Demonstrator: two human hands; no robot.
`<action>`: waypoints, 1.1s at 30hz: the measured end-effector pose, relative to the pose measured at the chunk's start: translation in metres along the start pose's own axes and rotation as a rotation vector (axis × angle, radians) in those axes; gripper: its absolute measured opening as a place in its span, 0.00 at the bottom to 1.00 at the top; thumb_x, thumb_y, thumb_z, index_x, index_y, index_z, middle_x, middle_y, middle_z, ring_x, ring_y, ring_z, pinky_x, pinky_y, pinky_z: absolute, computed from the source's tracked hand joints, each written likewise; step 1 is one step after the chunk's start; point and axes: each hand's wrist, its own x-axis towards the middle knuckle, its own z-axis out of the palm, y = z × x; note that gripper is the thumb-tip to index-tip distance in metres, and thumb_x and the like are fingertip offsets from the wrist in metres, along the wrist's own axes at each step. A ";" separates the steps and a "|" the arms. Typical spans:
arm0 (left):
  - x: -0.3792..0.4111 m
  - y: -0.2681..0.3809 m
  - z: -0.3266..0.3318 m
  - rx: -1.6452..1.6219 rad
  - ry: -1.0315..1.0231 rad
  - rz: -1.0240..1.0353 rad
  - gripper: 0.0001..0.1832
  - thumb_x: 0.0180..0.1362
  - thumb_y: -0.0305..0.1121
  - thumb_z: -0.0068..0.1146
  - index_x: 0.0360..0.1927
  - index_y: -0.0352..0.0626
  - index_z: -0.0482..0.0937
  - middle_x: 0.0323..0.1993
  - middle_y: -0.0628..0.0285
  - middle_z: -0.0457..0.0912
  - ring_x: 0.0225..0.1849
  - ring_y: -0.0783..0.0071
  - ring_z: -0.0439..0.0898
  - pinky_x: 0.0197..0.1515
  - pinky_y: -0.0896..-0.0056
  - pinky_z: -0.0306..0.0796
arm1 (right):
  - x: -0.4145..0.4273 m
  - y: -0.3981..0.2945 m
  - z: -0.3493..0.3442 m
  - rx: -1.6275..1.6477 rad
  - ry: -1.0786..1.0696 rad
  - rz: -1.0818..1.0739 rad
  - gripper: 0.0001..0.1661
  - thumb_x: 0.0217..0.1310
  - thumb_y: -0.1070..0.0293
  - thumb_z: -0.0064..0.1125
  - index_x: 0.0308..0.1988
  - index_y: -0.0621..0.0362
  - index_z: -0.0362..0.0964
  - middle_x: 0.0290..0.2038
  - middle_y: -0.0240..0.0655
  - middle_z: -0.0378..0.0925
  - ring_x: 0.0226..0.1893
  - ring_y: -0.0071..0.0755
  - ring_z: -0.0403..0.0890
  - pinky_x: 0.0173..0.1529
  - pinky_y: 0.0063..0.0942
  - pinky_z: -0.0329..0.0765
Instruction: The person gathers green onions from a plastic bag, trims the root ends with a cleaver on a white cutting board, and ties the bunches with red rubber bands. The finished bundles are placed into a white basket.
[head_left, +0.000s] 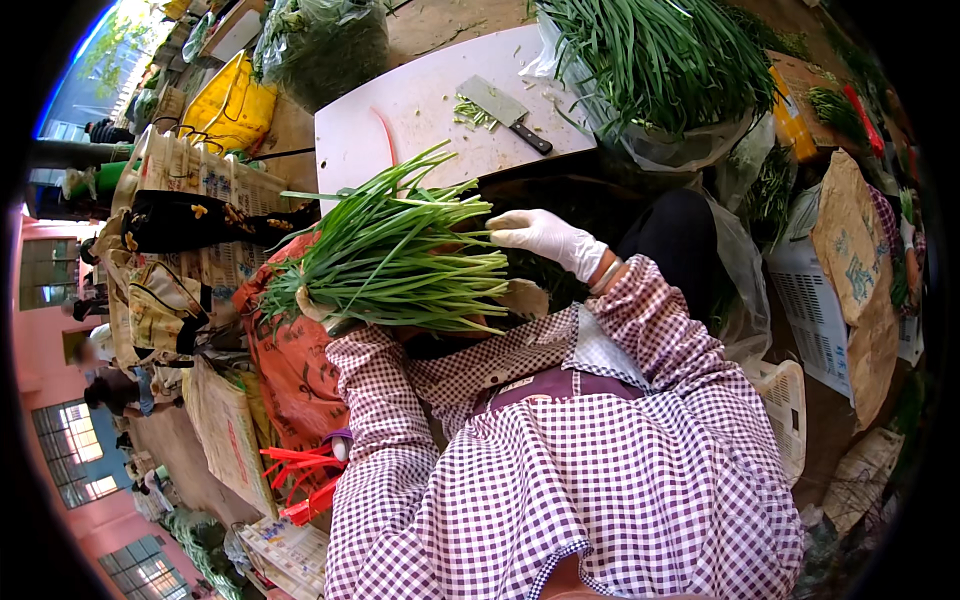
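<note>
A large bunch of green garlic chives lies across my left hand, whose gloved fingers close around its leafy side; the leaves partly hide this hand. The pale stem ends point right. Beside those ends is my right hand in a thin white glove, its fingers bent toward the stems; whether it pinches a stem is not clear. Beyond the bunch, a cleaver with a black handle rests on a white board, with chopped stem pieces next to its blade. A red strip lies on the board.
A big heap of chives in clear plastic stands at the board's right. An orange-red sack and red ties are at my left. Farther left is a yellow bag; a crate with cardboard stands right. Other people appear near both edges.
</note>
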 end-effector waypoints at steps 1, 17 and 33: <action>0.002 0.000 -0.004 -0.057 -0.039 -0.009 0.29 0.54 0.49 0.51 0.56 0.41 0.70 0.53 0.49 0.74 0.52 0.51 0.74 0.53 0.46 0.71 | -0.001 -0.014 0.006 0.079 -0.078 0.048 0.30 0.60 0.52 0.60 0.55 0.61 0.71 0.50 0.35 0.77 0.48 0.28 0.76 0.55 0.27 0.70; 0.011 -0.013 -0.025 0.011 -0.078 0.134 0.28 0.58 0.45 0.48 0.57 0.37 0.71 0.54 0.45 0.74 0.52 0.53 0.76 0.54 0.50 0.72 | 0.004 0.002 0.019 -0.396 -0.164 0.057 0.13 0.54 0.65 0.61 0.38 0.61 0.76 0.29 0.36 0.79 0.30 0.29 0.77 0.40 0.28 0.75; 0.028 -0.061 -0.036 1.053 0.790 0.811 0.25 0.60 0.45 0.46 0.54 0.36 0.72 0.50 0.44 0.77 0.47 0.50 0.79 0.50 0.46 0.75 | -0.013 0.033 -0.026 -1.433 0.329 -0.014 0.11 0.54 0.61 0.56 0.31 0.53 0.82 0.33 0.40 0.82 0.34 0.43 0.82 0.36 0.39 0.78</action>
